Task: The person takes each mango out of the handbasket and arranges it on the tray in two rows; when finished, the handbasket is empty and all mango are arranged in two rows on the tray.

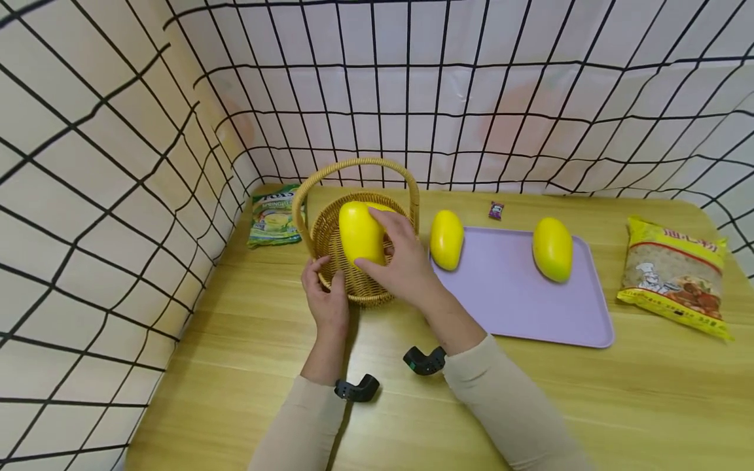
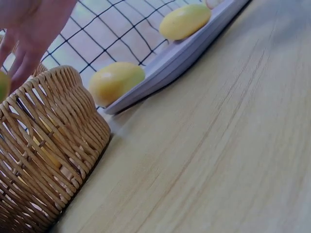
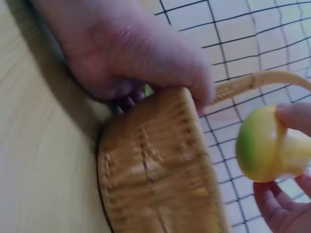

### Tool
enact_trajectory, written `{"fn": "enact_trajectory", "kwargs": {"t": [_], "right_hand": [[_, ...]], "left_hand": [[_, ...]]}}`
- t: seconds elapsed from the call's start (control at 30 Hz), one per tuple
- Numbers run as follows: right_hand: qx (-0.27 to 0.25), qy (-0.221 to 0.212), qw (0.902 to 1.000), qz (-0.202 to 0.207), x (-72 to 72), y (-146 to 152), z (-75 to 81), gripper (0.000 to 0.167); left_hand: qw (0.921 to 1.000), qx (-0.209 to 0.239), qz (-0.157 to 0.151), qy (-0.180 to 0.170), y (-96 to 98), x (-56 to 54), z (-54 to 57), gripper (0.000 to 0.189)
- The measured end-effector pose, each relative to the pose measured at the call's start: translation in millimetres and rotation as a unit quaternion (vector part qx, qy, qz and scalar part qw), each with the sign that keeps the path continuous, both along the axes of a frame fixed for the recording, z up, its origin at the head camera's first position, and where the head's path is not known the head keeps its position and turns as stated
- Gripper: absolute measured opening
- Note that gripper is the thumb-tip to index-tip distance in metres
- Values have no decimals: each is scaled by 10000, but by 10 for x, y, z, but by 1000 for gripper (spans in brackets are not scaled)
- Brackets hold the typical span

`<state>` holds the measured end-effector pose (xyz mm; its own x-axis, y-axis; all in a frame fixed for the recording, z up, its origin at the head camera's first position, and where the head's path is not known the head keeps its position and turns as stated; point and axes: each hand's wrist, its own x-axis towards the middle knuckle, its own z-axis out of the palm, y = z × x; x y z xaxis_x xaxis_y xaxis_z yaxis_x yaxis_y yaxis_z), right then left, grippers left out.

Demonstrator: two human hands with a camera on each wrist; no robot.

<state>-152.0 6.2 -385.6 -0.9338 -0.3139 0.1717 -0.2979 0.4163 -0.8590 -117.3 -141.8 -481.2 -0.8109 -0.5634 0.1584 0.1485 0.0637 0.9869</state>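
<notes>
The right hand point(image 1: 403, 261) pinches a mango point(image 1: 359, 232) above the basket point(image 1: 371, 299), toward the far left corner of the surface point(image 1: 648, 399). The left hand point(image 1: 328, 304) grips the basket's rim.

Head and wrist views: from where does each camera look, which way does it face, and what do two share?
Head: on the head, facing forward and down at the basket; left hand and right hand show.
Left wrist: on that wrist, facing the basket and tray; part of a hand shows.
Right wrist: on that wrist, facing the basket; both hands show.
Head and left wrist share the tray.
</notes>
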Motion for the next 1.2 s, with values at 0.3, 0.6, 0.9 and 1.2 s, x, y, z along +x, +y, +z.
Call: {"fn": "enact_trajectory", "kwargs": {"t": [0.3, 0.6, 0.9, 1.2], "right_hand": [[798, 349, 9951, 458, 298, 609, 76, 85], [1106, 319, 9914, 615, 467, 1089, 50, 87], [755, -995, 9922, -52, 405, 1271, -168, 94], [777, -1606, 9839, -52, 336, 1264, -369, 92]], "left_hand": [[10000, 79, 11, -54, 10, 2, 2, 35], [9998, 182, -12, -35, 10, -10, -3, 36], [9998, 189, 18, -40, 2, -16, 22, 34], [9999, 105, -28, -96, -7, 0, 12, 34]]}}
